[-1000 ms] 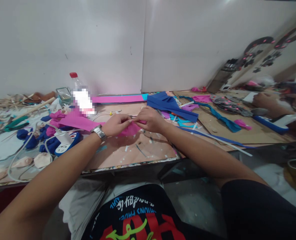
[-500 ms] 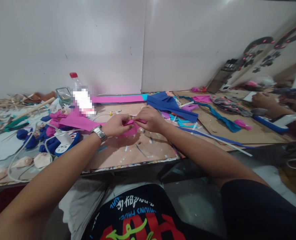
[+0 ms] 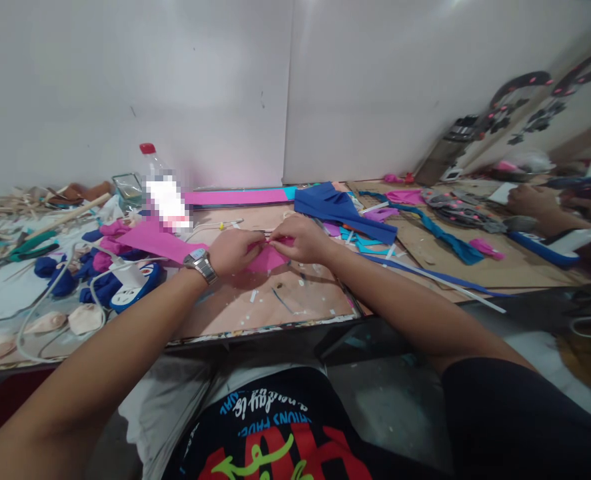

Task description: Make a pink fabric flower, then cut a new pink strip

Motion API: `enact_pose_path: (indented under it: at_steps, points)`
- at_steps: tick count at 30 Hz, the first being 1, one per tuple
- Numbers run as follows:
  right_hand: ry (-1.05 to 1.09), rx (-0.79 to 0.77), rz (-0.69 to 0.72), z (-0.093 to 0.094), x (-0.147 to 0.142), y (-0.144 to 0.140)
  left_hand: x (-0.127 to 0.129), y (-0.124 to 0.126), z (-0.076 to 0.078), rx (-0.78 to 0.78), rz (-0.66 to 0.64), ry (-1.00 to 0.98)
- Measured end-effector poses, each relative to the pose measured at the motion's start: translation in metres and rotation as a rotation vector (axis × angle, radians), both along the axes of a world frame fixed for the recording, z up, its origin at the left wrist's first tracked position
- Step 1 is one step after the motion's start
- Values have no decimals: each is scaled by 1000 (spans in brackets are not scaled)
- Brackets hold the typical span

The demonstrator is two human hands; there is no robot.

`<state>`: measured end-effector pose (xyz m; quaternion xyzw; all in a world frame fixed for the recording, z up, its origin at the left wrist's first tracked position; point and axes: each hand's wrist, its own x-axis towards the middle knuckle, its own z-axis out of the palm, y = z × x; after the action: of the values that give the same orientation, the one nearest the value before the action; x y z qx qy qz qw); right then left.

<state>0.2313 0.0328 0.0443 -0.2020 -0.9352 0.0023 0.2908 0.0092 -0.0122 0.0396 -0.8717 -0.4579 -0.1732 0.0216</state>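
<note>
My left hand (image 3: 234, 249) and my right hand (image 3: 299, 240) meet at the middle of a low worktable (image 3: 255, 307). Both pinch one end of a long pink fabric strip (image 3: 148, 241) that trails away to the left. The strip's gripped end (image 3: 268, 259) is bunched between my fingertips, just above the table. A metal wristwatch (image 3: 201, 264) sits on my left wrist. My fingers hide how the fabric is folded.
A plastic bottle (image 3: 161, 190) stands behind the strip. Blue fabric (image 3: 342, 210), teal strips (image 3: 438, 233) and pink scraps lie right of my hands. Blue and pink stuffed pieces (image 3: 100, 280), white cable and wooden sticks (image 3: 35, 207) crowd the left. Another person's hands (image 3: 550, 207) work at far right.
My hands shifted slightly right and closer together on the pink fabric's end, bunching it tighter. The person at the right moved their hands a little.
</note>
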Motion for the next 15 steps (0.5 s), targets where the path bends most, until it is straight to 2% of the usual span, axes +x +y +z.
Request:
enact_pose_path:
  at_steps: [6, 15]
  points:
    - [-69, -13, -39, 3, 6, 6, -5, 3, -1, -86, 2, -83]
    - [-90, -47, 19, 4, 7, 7, -5, 4, -1, -188, -74, -201]
